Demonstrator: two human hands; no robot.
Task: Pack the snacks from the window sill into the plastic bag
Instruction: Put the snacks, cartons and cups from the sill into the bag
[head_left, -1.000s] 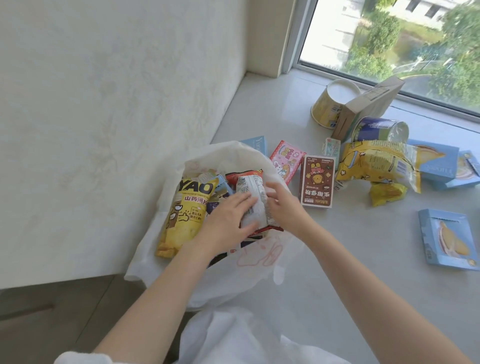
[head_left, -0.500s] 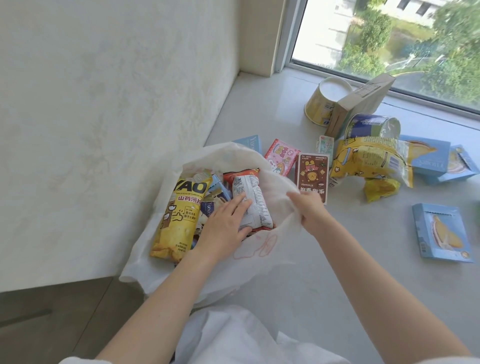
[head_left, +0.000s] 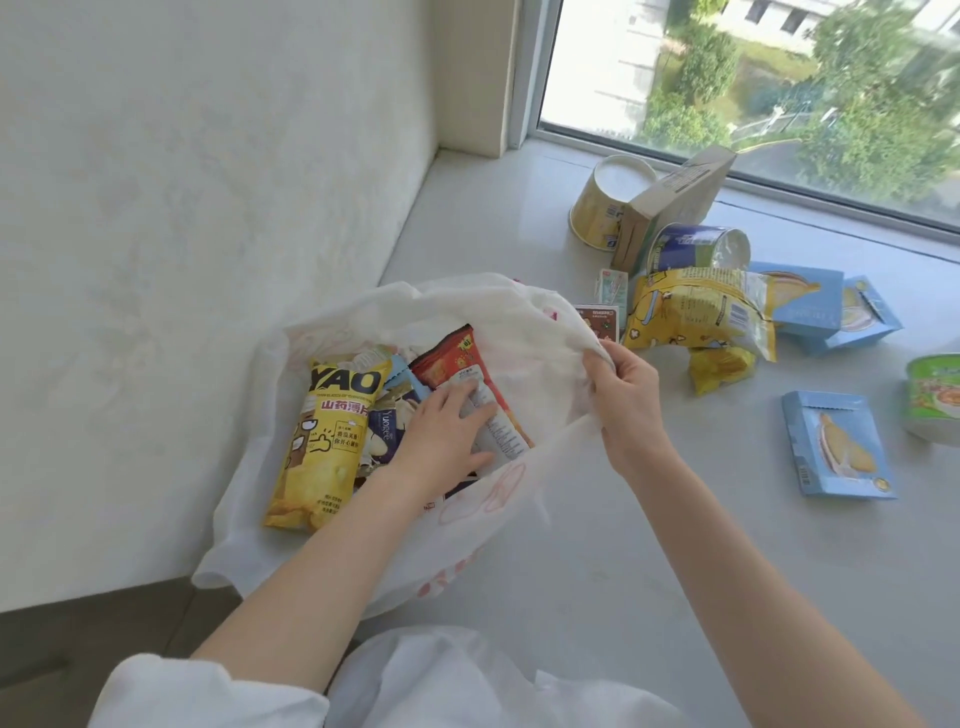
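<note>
— Pale stone window sill (head_left: 597, 571) under the glass is where we work, with our white crinkled plastic bag (head_left: 363, 322) lying open at its wall end.

— Inside that bag we press our left hand (head_left: 447, 431), fingers spread flat, on a red foil snack packet (head_left: 457, 364); a yellow crisp bag printed YAO (head_left: 324, 441) lies beside it, nearer the wall.

— Our right hand (head_left: 626, 400) pinches the bag's window-side rim.

— Beyond the bag, towards the window, we see a yellow popcorn pouch (head_left: 696, 314), a blue tin on its side (head_left: 696, 249), and a light blue flat carton (head_left: 836, 447) well apart.
</note>
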